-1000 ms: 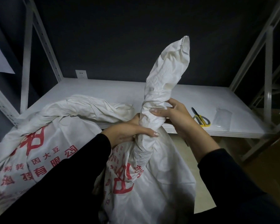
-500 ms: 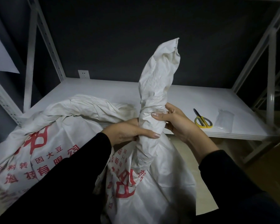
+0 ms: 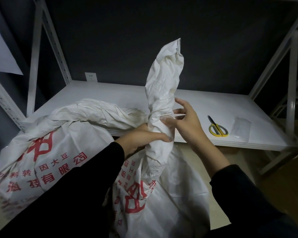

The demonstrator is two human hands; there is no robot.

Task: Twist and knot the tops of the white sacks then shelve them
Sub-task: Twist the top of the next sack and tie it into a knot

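Soft, dim light falls evenly over the whole picture. The flat white shelf board (image 3: 110, 97) is the brightest surface, while the dark grey wall (image 3: 127, 40) behind it swallows almost all light. Just in front of the board, the crumpled white woven sack (image 3: 162, 86) shows gentle grey shading in its creases. Below the board, the black sleeves (image 3: 76, 194) sink into shadow with hardly any detail. At the board's front edge the right hand (image 3: 187, 124) is smeared by motion blur at the fingertips, and the left hand (image 3: 141, 136) beside it is sharper. The white metal uprights (image 3: 34, 48) at the board's ends lean and bow with wide-angle distortion, and the corners darken.
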